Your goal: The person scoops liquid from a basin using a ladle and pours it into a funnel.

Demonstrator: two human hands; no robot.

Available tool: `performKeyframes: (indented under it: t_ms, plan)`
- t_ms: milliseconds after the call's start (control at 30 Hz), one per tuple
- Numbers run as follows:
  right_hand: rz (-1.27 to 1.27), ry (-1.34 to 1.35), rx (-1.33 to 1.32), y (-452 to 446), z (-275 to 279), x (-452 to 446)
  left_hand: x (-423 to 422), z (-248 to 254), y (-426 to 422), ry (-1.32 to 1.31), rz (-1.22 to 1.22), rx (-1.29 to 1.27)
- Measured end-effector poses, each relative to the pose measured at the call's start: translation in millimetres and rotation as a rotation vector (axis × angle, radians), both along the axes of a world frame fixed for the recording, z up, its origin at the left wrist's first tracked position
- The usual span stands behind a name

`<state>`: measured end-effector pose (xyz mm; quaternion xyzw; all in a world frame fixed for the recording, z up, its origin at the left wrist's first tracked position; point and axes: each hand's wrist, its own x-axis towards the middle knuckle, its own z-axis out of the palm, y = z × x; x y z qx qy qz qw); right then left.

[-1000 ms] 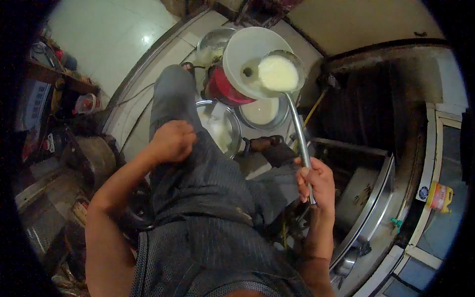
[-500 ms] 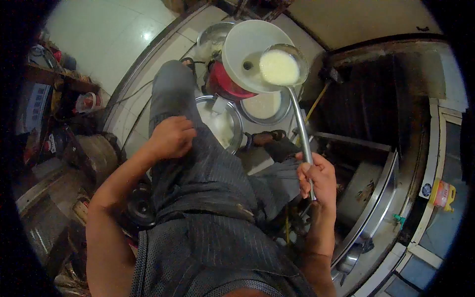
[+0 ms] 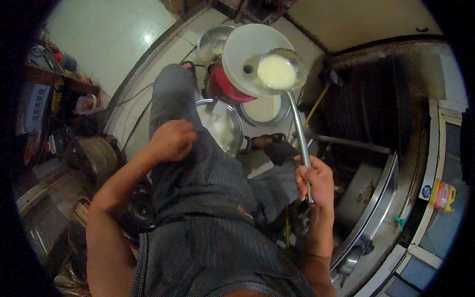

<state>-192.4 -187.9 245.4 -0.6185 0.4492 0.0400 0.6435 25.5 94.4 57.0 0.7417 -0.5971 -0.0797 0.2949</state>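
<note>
My right hand is wrapped round the long metal handle of a ladle. Its round bowl, tilted to the left, holds pale cream-coloured liquid over the right side of a wide white funnel-shaped bowl. A round dark hole shows in the floor of that white bowl, which sits above a red body. On my left thigh rests my left hand, its fingers curled and nothing visible in them. Close below the white bowl is a metal pan with similar liquid.
Between my legs stands a metal pot with pale contents and a white object. Another metal bowl lies behind. To the right are a metal-edged unit and a yellow jug. A cable crosses the floor at left.
The ladle has tipped further left, its liquid gathered toward that side and more bare metal showing at right. My right hand has shifted slightly; my left hand stays on the thigh.
</note>
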Motion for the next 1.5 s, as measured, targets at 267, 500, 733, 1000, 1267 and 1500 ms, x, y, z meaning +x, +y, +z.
performKeyframes:
  t_ms: [267, 500, 733, 1000, 1267, 1500]
  plan:
    - [0.008, 0.0, 0.03, -5, -4, -3, 2, -1, 1, -0.024, -0.028, 0.001]
    - [0.003, -0.001, -0.015, -1, -1, 0, 1, 2, -2, -0.034, -0.016, -0.038]
    - [0.008, -0.002, -0.016, -3, -6, -2, 0, 5, -3, -0.05, -0.012, -0.061]
    - [0.025, 0.018, -0.029, -1, -5, -1, 1, 4, -3, -0.046, -0.023, -0.043]
    - [0.002, 0.007, -0.022, 0, -8, -2, 0, 7, -2, -0.05, -0.007, -0.024]
    - [0.008, 0.021, -0.042, -2, -10, -3, -1, 5, -3, -0.057, -0.001, -0.037]
